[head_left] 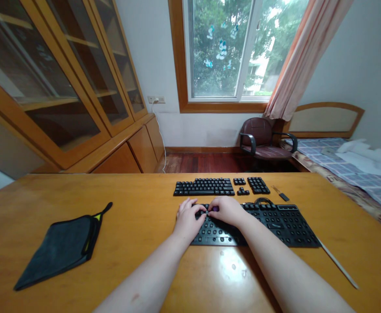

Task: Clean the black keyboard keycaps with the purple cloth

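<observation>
A black keyboard with its keycaps off (221,238) lies in front of me, showing rows of bare key posts. My left hand (187,219) rests over its upper left part, thumb and index finger curled close together at the key posts. Whatever is between those fingertips is too small to make out. Beside it, my right hand (226,209) pinches a small purple object (215,209), mostly covered by the fingers. The fingertips of both hands nearly meet over the upper rows. My right forearm hides part of the keyboard's middle.
Loose black keycaps (206,187) are laid out in keyboard order behind the keyboard. A small tool with thin wires (284,197) lies to their right. A folded dark cloth (61,248) is at left, a thin white stick (338,265) at right. Beyond the table (138,191) stands a chair (258,134).
</observation>
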A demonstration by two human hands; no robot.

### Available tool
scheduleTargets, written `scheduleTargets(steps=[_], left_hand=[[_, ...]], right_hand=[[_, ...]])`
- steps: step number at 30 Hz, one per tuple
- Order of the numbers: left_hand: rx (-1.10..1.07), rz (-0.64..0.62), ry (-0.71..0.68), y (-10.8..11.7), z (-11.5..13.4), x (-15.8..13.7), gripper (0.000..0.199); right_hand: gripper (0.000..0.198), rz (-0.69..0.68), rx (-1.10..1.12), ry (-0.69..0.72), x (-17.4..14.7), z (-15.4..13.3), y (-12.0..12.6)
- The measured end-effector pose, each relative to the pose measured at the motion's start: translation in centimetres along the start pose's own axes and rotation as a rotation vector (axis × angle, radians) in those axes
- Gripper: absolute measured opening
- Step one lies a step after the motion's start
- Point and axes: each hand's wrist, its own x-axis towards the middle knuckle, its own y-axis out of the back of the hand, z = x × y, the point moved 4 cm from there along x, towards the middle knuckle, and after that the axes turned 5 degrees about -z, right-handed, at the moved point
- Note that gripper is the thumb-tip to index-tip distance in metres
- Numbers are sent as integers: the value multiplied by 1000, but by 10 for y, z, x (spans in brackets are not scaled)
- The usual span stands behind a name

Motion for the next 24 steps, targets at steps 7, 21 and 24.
scheduleTargets(steps=[7,21,24], left_hand=[[-19,56,-58,2,-1,-1,42],[36,20,0,6,3,1,30],[51,7,31,10,5,0,30]], right_hand=[[20,288,343,9,-2,10,14],[34,330,829,-184,6,37,10],[30,334,749,-182,7,38,12]])
